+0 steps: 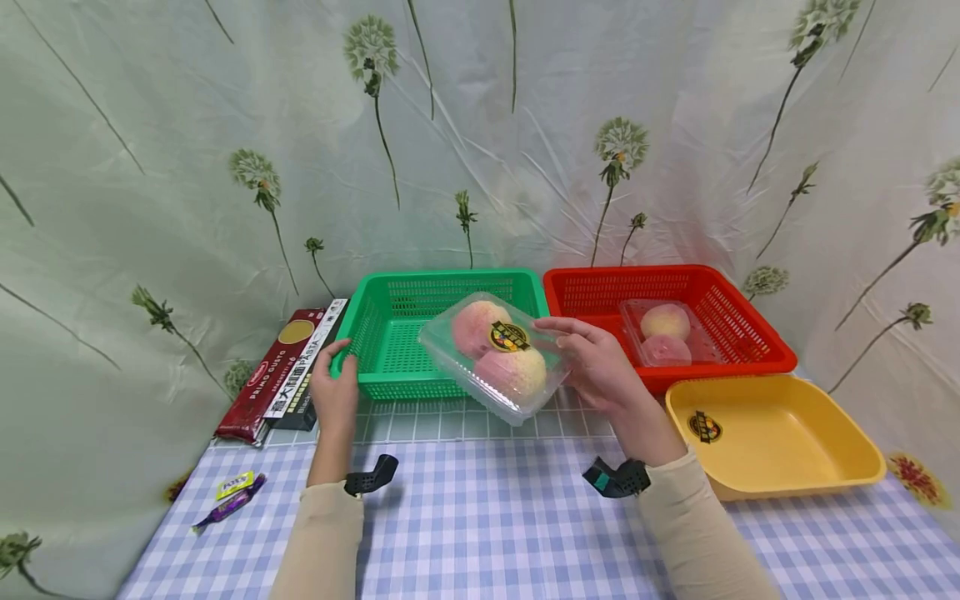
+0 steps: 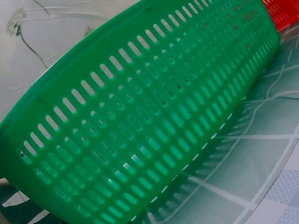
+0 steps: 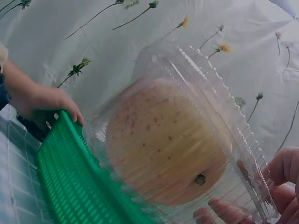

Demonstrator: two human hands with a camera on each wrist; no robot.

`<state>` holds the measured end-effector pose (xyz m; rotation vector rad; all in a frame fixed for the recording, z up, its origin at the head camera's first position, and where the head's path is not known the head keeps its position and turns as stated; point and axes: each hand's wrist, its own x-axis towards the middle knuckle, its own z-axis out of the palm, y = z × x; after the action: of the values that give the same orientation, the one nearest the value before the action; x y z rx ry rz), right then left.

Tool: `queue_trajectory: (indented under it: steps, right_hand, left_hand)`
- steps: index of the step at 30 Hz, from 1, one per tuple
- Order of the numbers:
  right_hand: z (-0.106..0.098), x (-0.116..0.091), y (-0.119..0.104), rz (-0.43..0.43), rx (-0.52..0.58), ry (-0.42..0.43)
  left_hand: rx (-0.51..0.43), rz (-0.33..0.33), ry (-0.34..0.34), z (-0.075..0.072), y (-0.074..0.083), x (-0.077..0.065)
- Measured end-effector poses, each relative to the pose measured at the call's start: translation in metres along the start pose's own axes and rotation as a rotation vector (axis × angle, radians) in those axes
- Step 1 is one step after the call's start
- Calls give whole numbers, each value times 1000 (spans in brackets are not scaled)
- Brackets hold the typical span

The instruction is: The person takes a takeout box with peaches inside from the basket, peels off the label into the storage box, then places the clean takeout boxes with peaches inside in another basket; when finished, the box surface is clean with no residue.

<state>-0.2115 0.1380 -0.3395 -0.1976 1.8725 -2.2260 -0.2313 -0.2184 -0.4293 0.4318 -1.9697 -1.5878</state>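
Note:
A clear plastic clamshell box (image 1: 450,354) with two pink and yellow peaches (image 1: 512,372) inside hangs tilted over the front right part of the green basket (image 1: 408,390). My right hand (image 1: 600,362) grips the box by its right end, with a round black sticker (image 1: 509,337) on the lid. In the right wrist view, one peach (image 3: 163,144) shows large through the plastic, with fingers (image 3: 285,172) at the box's edge. My left hand (image 1: 335,392) holds the left rim of the green basket, its fingers curled over the edge. The left wrist view is filled by the basket's slotted wall (image 2: 140,112).
A red basket (image 1: 720,371) at the right holds another clear box of peaches (image 1: 666,333). Before it stands a yellow tub (image 1: 780,442). Pasta packs (image 1: 277,375) lie left of the green basket, on a white wire rack (image 1: 420,429). Two small wrapped sweets (image 1: 232,502) lie front left.

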Motion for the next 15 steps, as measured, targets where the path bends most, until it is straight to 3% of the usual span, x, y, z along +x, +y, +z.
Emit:
queue_trajectory:
  steps: [8, 15]
  right_hand:
    - [-25, -17, 15, -78, -32, -103]
    - [-44, -25, 26, -144, -33, -225]
  left_hand:
    - [123, 133, 92, 1, 9, 1]
    - [101, 299, 155, 5, 27, -7]
